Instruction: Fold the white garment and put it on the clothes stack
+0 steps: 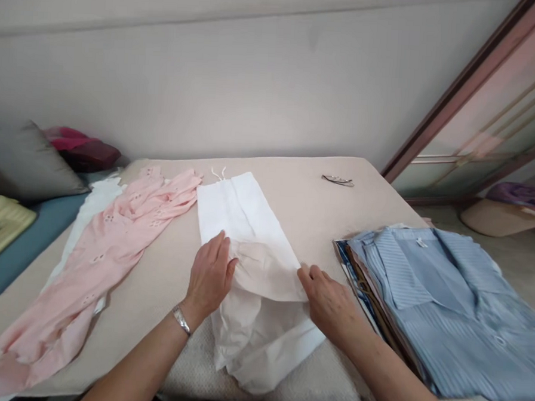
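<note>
Folding looks mid-way: the left hand (210, 269) presses flat, fingers spread, on the white garment (255, 271) left of the blue shirt stack (450, 306); the right hand (329, 299) pinches its folded edge, which next needs smoothing.

White garment (251, 247), thin cotton, lying flat and lengthwise mid-table; drawstring end farthest away, near end crumpled. Middle folded over into a sheer, pinkish flap, pinned at the left edge, pinched at the right corner.
</note>
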Motion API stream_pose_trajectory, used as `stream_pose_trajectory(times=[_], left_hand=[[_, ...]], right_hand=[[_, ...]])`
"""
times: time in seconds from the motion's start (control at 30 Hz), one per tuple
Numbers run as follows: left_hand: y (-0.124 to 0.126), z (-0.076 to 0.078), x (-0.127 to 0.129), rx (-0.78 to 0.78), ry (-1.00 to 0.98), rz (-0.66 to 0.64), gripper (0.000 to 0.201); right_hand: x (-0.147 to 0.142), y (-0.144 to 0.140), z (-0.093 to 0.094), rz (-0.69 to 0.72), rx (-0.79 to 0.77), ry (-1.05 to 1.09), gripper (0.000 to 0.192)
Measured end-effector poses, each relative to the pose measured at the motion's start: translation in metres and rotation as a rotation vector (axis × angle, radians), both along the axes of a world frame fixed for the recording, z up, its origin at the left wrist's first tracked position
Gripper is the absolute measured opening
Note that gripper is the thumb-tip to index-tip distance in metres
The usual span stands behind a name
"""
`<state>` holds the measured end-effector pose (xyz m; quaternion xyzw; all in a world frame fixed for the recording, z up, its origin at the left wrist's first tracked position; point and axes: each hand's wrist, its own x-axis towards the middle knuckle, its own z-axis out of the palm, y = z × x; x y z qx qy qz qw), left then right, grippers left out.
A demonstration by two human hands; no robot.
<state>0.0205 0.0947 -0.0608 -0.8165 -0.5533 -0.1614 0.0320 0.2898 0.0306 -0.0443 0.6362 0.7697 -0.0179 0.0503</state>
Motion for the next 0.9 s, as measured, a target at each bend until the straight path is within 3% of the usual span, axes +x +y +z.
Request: stream_pose_trajectory(times=[0.07,0.13,0.33,0.5,0.6,0.7,0.8,0.9], left_hand=[[-0.007,-0.004,0.006,-0.036,0.024,-0.184,0.053],[-0.012,-0.012,0.009,-0.139,0.082,-0.266,0.052],[-0.011,-0.025,0.001,-0.317,0.179,-0.264,0.054],[-0.007,-0.024,-0.002,-0.314,0.213,-0.279,0.057],[-0.007,-0.026,-0.001,-0.291,0.206,-0.282,0.057],[-0.008,-0.025,0.000,-0.259,0.196,-0.288,0.056],[-0.011,-0.017,0.004,-0.196,0.176,-0.311,0.053],[-0.019,-0.004,0.014,-0.112,0.108,-0.395,0.045]], right_hand=[[0.001,-0.001,0.002,0.010,-0.037,0.003,0.040],[0.002,0.000,0.005,0.018,-0.055,0.020,0.041],[0.007,0.003,0.008,-0.088,-0.126,0.044,0.037],[0.025,-0.001,0.010,0.022,-0.200,0.046,0.036],[0.041,-0.001,0.020,0.031,-0.291,0.165,0.026],[0.052,0.007,0.026,-0.070,-0.292,0.341,0.012],[0.050,0.019,0.022,-0.302,-0.178,0.331,0.032],[0.044,0.023,0.016,-0.341,-0.219,0.309,0.038]])
